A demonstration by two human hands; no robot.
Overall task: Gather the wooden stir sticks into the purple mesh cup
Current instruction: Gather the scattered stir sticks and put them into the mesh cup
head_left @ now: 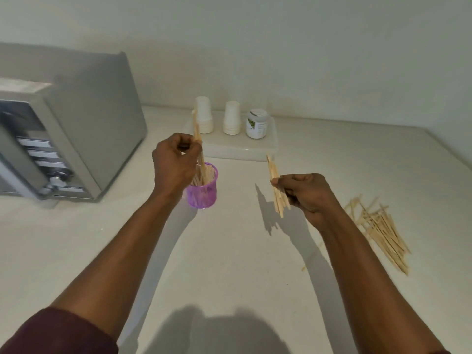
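Note:
The purple mesh cup stands upright on the white counter with several wooden stir sticks inside. Just above and left of it, my left hand pinches a few stir sticks nearly upright, their lower ends down in the cup's mouth. My right hand is to the right of the cup, above the counter, gripping a small bundle of stir sticks that points up and down. A loose pile of stir sticks lies on the counter to the right of my right forearm.
A silver microwave fills the left side. At the back a white tray bears two stacks of white paper cups and a white jar. One stray stick lies near my right forearm. The wall is close behind.

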